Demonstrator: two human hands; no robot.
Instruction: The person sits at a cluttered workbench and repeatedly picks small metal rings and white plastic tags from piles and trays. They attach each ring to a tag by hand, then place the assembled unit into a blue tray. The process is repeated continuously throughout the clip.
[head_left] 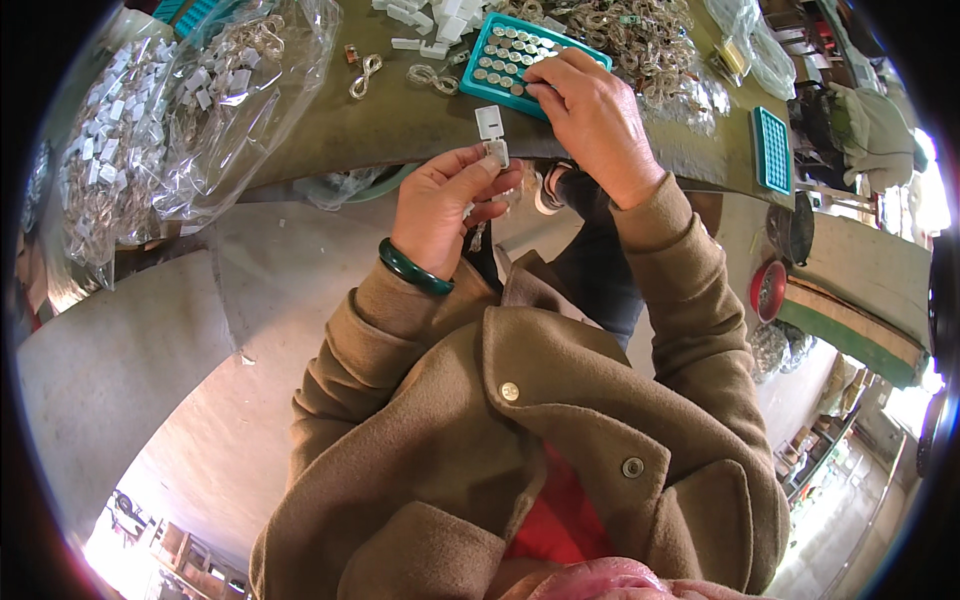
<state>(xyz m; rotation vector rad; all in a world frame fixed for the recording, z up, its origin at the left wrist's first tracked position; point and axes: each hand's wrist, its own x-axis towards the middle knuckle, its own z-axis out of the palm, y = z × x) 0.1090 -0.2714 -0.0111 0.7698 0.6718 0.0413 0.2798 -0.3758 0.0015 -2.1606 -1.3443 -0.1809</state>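
Observation:
Between thumb and fingertips, my left hand (440, 200) grips a small white plastic battery case (490, 123). Its lid stands hinged up, and the lower part is partly covered by my thumb. My right hand (598, 112) reaches over a teal tray (474, 52), with thumb and index finger bent together among its contents. Rows of round silver button cells (507, 62) sit in that tray. Whatever may be between my right fingertips is too small and too covered to make out.
White plastic cases (445, 18) and coiled wire strings (650, 45) heap up behind the tray. Clear bags (240, 130) of wired cases lie at left. Two wire bundles (366, 77) rest near the tray. A second teal tray (771, 150) is at the table's right edge.

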